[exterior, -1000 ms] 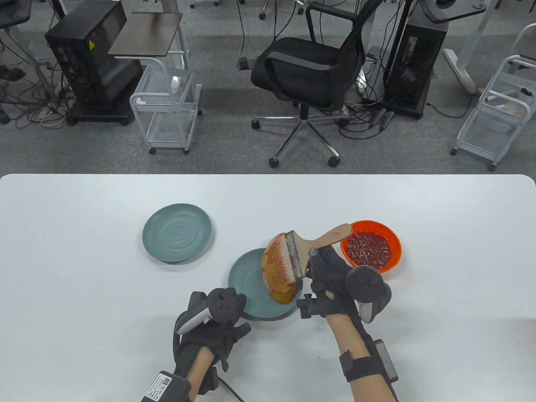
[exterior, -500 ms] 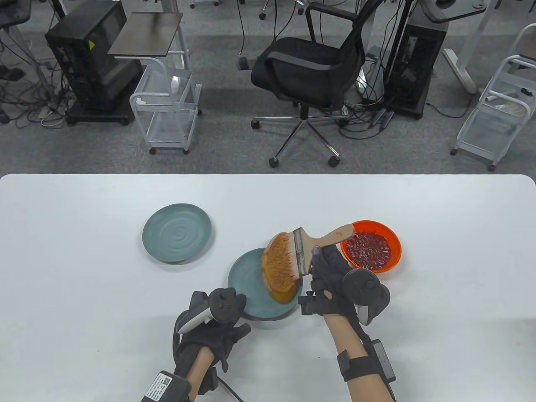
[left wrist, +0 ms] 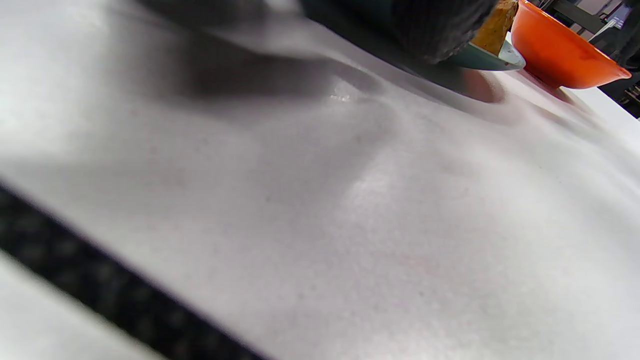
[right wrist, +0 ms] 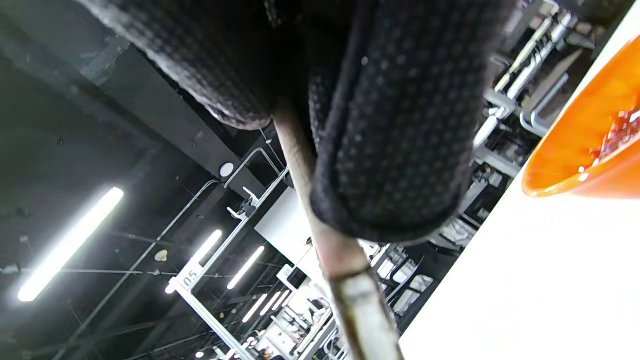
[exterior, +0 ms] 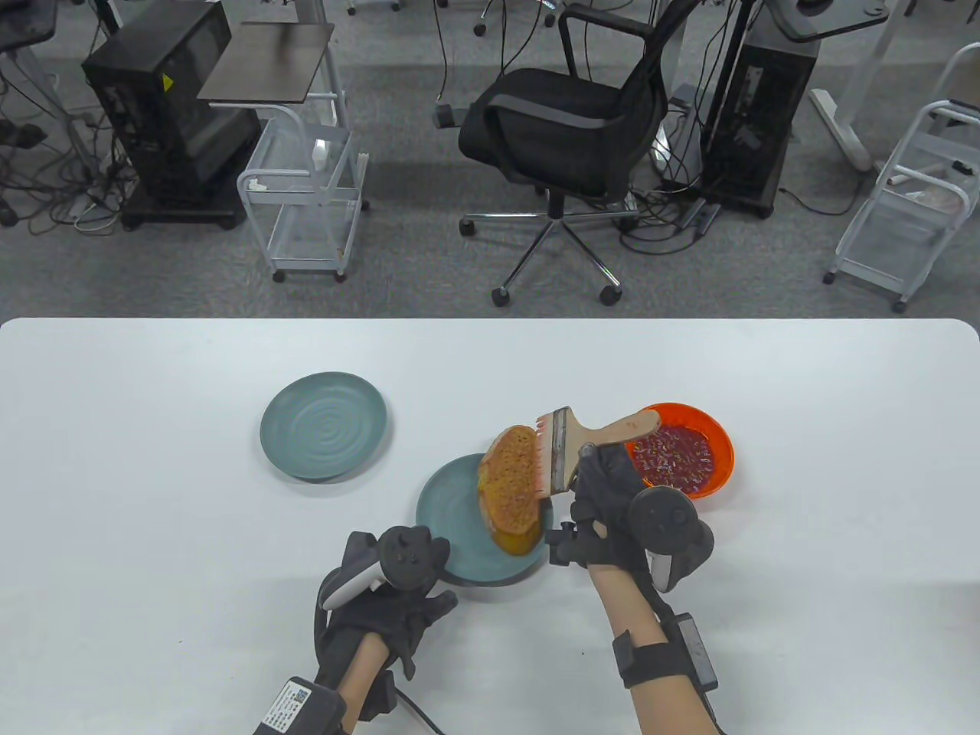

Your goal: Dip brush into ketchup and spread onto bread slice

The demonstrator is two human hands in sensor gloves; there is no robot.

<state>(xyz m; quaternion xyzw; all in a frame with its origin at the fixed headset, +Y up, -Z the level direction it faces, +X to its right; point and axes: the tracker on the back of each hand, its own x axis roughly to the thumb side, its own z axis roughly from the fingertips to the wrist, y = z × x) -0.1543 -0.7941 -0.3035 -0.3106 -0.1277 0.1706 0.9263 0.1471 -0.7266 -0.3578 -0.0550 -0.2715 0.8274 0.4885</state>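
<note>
Spreading ketchup, the brush (exterior: pixel 563 452) drags its bristles along the right edge of the bread slice (exterior: pixel 511 490), which lies tilted on the near plate (exterior: pixel 452 513) beside the orange ketchup bowl (exterior: pixel 689 452). The right hand (exterior: pixel 612 505) wraps its grip around the wooden handle. Light, even strokes should avoid shoving the bread off. The left hand (exterior: pixel 390 597) rests on the desk (exterior: pixel 153 536) against the plate; whether its grip is spread I cannot tell.

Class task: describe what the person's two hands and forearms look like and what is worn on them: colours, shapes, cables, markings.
Both the left hand and right hand wear black dotted-knit gloves, with bare forearms. Each back carries a black rounded tracker with a white part. Black boxes are strapped at the wrists; the left one bears a white printed label and trails a black cable.
</note>
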